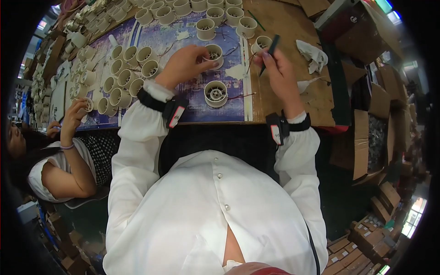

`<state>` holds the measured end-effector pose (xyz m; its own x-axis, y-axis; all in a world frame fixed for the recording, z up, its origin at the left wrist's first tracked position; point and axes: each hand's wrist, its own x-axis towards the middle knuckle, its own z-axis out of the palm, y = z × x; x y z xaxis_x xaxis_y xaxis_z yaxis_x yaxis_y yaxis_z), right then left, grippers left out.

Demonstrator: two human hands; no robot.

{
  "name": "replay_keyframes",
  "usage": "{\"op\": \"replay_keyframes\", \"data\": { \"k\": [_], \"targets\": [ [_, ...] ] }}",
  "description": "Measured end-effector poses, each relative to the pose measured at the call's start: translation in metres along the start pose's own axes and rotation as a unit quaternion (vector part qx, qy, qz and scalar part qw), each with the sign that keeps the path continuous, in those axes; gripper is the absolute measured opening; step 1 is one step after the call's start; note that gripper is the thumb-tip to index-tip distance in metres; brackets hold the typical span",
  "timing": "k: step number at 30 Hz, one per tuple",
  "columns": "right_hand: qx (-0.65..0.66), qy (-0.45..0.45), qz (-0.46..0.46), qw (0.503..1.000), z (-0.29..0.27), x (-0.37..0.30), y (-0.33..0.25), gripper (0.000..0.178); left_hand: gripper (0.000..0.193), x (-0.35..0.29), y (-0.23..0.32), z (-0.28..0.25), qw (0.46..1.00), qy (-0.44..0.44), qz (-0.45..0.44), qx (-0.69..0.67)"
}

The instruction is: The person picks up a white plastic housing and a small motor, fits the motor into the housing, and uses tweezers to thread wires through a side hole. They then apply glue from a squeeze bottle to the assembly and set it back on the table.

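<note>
My left hand [188, 63] has its thumb and fingers closed on the near left rim of a white round plastic cup [219, 49] with small metal parts inside. My right hand [280, 75] grips a slim, dark green pen-like tool [275, 43], whose exact kind I cannot make out. Just beyond that hand stands another white cup [260, 41], partly covered by the tool, with thin wires beside it. Nearer to me sits a white housing [215, 94] with a spoked inside and red and dark wires trailing right.
Many similar white cups [126, 78] stand left and at the back of the purple-printed table cover [192, 110]. A crumpled white cloth [312, 56] lies on the brown board at right. A co-worker's hand [73, 117] holds a cup at left. Cardboard boxes [362, 146] stand at right.
</note>
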<state>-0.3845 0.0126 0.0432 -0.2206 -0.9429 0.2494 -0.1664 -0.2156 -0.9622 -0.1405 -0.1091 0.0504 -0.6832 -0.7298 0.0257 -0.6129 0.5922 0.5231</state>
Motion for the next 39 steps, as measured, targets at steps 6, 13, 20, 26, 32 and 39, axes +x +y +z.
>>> {"op": "replay_keyframes", "data": {
  "k": [6, 13, 20, 26, 32, 39],
  "targets": [
    [-0.088, -0.052, -0.003, 0.995, 0.035, 0.03, 0.017, 0.02, 0.044, -0.033, -0.009, 0.007, 0.99, 0.133, 0.037, -0.037],
    [-0.225, -0.064, -0.064, 0.97, 0.059, 0.038, 0.029, 0.022, 0.07, -0.021, -0.011, 0.033, 0.97, 0.217, 0.074, -0.085],
    [-0.247, -0.098, -0.121, 0.956, 0.062, 0.033, 0.034, 0.02, 0.061, -0.028, -0.012, 0.026, 0.946, 0.137, 0.005, -0.294],
    [-0.255, -0.081, -0.203, 0.942, 0.067, 0.032, 0.028, 0.017, 0.058, -0.033, -0.011, 0.026, 0.919, 0.151, 0.042, -0.361],
    [-0.266, -0.082, -0.216, 0.936, 0.068, 0.03, 0.031, 0.016, 0.061, -0.033, -0.013, 0.027, 0.851, 0.122, 0.018, -0.51],
    [-0.224, -0.044, -0.264, 0.937, 0.065, 0.032, 0.024, 0.018, 0.064, -0.036, -0.016, 0.026, 0.841, 0.108, 0.005, -0.53]
  ]
}}
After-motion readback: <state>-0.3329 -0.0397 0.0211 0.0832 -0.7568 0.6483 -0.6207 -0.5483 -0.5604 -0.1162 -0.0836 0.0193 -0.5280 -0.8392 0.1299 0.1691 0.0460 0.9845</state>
